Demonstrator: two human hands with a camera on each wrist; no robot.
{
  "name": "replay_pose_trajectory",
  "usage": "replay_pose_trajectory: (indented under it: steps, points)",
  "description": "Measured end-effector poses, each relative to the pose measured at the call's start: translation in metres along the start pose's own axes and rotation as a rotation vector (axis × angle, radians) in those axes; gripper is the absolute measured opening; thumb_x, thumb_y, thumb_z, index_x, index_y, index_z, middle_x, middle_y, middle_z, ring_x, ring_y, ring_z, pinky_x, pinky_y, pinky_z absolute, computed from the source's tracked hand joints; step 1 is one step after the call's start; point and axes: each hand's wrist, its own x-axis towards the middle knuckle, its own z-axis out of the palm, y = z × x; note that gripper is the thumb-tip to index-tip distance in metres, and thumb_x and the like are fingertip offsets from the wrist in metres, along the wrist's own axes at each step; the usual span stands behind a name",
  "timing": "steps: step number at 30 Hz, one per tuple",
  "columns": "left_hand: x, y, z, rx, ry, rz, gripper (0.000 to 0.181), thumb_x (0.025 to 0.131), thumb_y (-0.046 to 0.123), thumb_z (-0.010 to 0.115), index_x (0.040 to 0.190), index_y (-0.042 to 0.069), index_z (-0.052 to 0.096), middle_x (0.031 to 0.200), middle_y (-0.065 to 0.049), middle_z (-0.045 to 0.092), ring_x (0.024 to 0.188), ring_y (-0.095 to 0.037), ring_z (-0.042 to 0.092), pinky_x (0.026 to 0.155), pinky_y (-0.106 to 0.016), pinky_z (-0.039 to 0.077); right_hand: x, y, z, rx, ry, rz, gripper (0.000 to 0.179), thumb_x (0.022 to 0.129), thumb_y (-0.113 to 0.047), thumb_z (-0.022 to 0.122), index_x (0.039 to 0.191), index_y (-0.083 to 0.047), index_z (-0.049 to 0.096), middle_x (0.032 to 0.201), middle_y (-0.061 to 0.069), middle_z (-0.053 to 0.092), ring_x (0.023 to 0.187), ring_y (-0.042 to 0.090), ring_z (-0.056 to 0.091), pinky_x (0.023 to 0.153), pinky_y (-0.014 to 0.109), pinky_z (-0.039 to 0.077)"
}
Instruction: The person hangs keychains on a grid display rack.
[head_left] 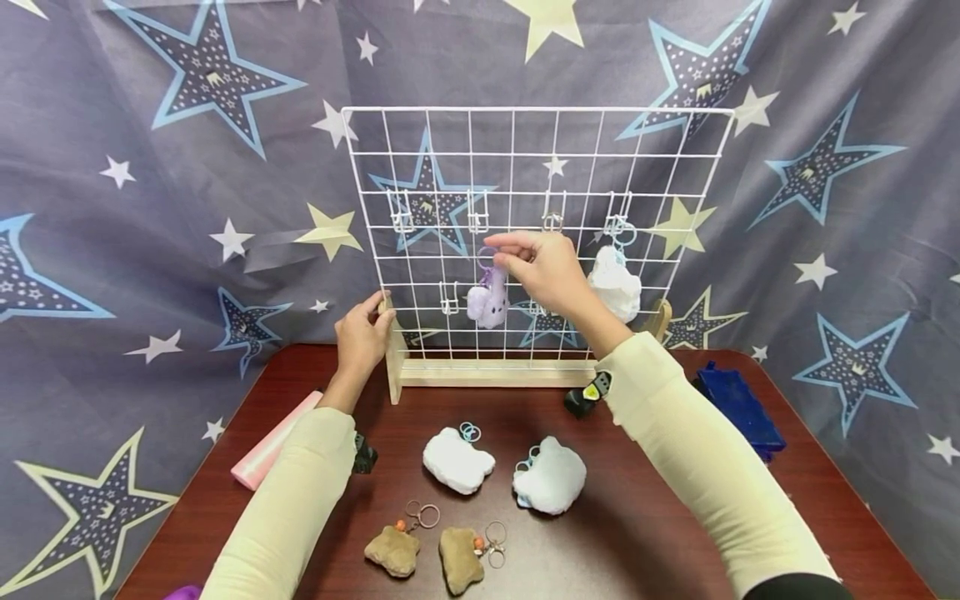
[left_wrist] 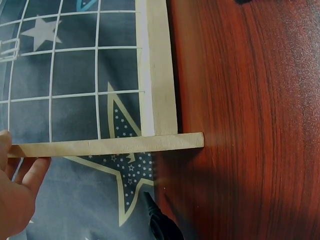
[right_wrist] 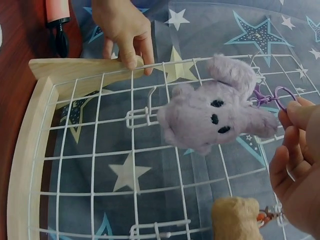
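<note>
My right hand (head_left: 551, 267) pinches the purple ring (right_wrist: 285, 98) of a lilac plush bunny keychain (head_left: 488, 302) in front of a white wire grid (head_left: 513, 154). In the right wrist view the bunny's dark eyes and nose show, with its body dangling from the ring. My left hand (head_left: 363, 333) grips the top of the grid's left wooden post (left_wrist: 110, 146), thumb on one side and fingers on the other. A white plush keychain (head_left: 615, 283) hangs from a hook at the grid's right. Near my right hand hangs a brown plush keychain (right_wrist: 236, 220), hidden in the head view.
White wire hooks (head_left: 477, 212) sit on the grid in two rows. Two white plush keychains (head_left: 458, 461) and two brown ones (head_left: 393, 551) lie on the dark red table. A pink cylinder (head_left: 277, 439) lies left, a blue plastic object (head_left: 741, 410) right.
</note>
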Motion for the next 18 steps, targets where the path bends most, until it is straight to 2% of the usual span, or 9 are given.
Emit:
replay_pose_trajectory:
  steps: [7,14,18]
  points:
    - [-0.002,0.000,-0.001,-0.013,-0.002,-0.004,0.036,0.091,0.013,0.074,0.127,0.011,0.072,0.107,-0.022,0.076,0.106,-0.039,0.071,0.103,-0.056,0.042,0.009,-0.007,0.004,0.003,0.029,0.042,0.021,0.093,-0.011,0.073,0.113,-0.013,0.078,0.084,0.009,0.076,0.067,0.011,0.061,0.058,0.020,0.048]
    - [-0.001,0.001,-0.001,-0.008,-0.001,-0.004,0.036,0.090,0.013,0.074,0.126,0.011,0.072,0.105,-0.023,0.076,0.105,-0.038,0.071,0.103,-0.056,0.044,0.018,-0.007,0.005,-0.029,0.074,0.055,0.022,0.093,-0.013,0.074,0.114,-0.015,0.078,0.098,0.008,0.080,0.066,0.010,0.059,0.056,0.019,0.044]
    - [-0.001,0.001,-0.001,-0.005,-0.003,-0.010,0.036,0.091,0.013,0.073,0.127,0.012,0.072,0.107,-0.023,0.076,0.107,-0.039,0.071,0.104,-0.056,0.042,0.022,-0.007,0.004,-0.031,0.085,0.079,0.022,0.093,-0.013,0.074,0.114,-0.016,0.078,0.098,0.008,0.080,0.067,0.009,0.060,0.057,0.018,0.044]
